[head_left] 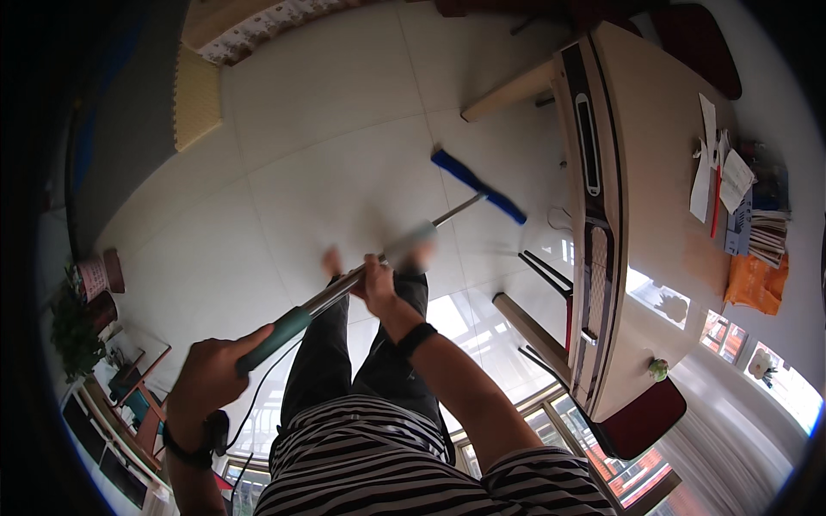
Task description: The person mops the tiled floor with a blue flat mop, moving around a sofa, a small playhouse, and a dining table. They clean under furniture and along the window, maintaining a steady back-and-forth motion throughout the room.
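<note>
Head view: mop handle [330, 294] lies within left fingers [246, 344] and right fingers [372, 270].

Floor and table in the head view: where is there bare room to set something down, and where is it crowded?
The floor is bare between the yellow pad and the blue mop head, but crowded around the feet. The table is bare between its near edge and the papers; its far side is crowded with papers, books and an orange bag.
</note>
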A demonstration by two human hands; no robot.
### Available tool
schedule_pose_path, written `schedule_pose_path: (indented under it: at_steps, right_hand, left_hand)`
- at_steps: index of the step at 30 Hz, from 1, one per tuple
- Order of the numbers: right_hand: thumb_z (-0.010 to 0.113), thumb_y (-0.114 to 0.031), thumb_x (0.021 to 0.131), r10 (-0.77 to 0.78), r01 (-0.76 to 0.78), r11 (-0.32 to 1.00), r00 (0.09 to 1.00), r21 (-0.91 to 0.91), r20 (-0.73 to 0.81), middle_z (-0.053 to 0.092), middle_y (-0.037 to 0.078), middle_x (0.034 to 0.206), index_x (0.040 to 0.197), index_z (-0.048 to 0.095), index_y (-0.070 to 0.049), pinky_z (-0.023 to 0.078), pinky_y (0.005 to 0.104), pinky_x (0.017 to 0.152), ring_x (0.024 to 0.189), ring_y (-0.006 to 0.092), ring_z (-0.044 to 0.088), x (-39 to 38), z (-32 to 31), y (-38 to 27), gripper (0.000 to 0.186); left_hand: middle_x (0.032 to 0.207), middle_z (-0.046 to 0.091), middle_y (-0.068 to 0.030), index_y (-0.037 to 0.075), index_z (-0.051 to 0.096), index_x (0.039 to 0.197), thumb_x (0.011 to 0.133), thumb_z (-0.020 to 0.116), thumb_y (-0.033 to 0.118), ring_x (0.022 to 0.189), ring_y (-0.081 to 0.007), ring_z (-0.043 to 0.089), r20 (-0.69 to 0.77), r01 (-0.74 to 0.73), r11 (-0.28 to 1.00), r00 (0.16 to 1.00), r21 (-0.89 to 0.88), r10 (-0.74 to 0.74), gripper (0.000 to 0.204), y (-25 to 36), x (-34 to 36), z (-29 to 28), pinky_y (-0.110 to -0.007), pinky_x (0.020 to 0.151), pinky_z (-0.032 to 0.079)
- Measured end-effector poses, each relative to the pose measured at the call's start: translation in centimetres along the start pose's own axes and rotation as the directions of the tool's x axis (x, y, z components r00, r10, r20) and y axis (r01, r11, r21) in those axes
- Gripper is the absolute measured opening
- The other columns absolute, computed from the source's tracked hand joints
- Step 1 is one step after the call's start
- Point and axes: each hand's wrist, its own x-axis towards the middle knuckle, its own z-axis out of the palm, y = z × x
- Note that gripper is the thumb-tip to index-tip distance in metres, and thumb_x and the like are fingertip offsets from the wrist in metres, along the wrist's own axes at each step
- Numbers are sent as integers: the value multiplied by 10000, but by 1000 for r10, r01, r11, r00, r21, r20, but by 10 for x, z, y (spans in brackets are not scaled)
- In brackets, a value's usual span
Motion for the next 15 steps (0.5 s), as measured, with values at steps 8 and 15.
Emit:
schedule_pose_path:
  at_steps: [8, 15]
  right_hand:
    - [525, -413, 976, 6, -6, 999, 1000, -36, -1, 641, 76, 906, 1042, 554, -31, 596, 440, 699, 840, 245, 678, -37, 68, 39, 389]
    - [507, -208, 955, 12, -1, 994, 995, 112, -98, 628, 156, 828, 1022, 491, 24, 612, 437, 660, 700, 289, 676, -58, 49, 7, 242]
  left_hand:
    - [806, 641, -212, 139, 595, 1316, 705, 640, -59, 604, -319, 610, 16, -1, 979, 1000, -204, 5, 644, -66, -43, -35, -324, 624, 504]
    - [855, 668, -192, 155, 567, 1350, 710, 671, -35, 639, -305, 642, 77, 0, 971, 997, -239, 20, 675, -60, -26, -15, -338, 666, 522]
